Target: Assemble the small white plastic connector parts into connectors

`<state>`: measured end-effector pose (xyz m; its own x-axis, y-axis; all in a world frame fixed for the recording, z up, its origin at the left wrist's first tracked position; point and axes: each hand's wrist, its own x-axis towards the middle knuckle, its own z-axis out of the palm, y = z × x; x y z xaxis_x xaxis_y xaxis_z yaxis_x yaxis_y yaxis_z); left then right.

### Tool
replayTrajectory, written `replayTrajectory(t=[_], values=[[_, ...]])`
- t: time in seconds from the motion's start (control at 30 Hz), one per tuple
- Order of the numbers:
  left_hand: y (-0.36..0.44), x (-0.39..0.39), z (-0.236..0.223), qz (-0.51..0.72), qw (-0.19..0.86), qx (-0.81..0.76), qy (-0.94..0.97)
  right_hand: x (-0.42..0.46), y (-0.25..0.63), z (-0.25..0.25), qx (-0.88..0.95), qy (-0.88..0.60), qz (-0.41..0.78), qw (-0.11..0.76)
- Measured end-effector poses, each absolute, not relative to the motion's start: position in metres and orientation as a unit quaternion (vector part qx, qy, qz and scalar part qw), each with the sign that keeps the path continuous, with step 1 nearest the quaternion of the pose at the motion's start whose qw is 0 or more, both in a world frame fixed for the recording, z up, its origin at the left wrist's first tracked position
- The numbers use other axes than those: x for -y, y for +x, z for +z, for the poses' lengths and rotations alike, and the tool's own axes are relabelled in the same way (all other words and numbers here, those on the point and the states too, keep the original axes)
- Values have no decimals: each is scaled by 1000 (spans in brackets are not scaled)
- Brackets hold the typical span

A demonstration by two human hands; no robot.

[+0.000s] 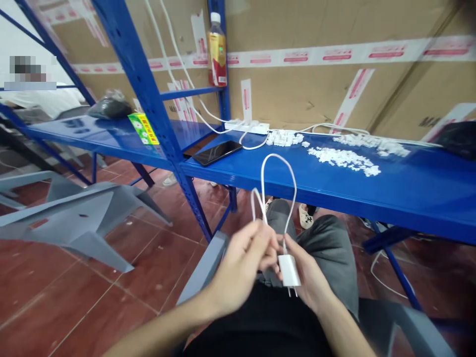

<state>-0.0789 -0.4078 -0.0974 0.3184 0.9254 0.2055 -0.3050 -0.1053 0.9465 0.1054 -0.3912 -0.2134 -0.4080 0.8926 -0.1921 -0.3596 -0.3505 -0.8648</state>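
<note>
Above the person's lap, in front of the blue tabletop (253, 181), the left hand (241, 263) pinches the white cable (295, 188), apparently to keep its loop gathered. The right hand (308, 275) holds the charger (288, 270), prongs toward the body, likely leaving the cable end free to stand up. The phone (217, 152) lies near the power strip (247, 127), perhaps within easy reach. The right fingertips are partly hidden; the cable's far end and what the small white pieces (344, 159) are cannot be made out.
</note>
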Motion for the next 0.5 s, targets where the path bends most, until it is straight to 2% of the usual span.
replayTrajectory(t=[0.17, 0.37, 0.43, 0.5], values=[[-48, 423, -108, 395, 672, -264, 568, 397, 111, -219, 371, -272, 815, 352], [-50, 414, -114, 399, 740, -219, 495, 401, 115, -244, 398, -102, 885, 219], [-58, 406, -112, 420, 735, -215, 487, 400, 120, -241, 399, -64, 890, 209], [-68, 401, -105, 428, 727, -216, 492, 396, 126, -234, 391, -57, 887, 237]])
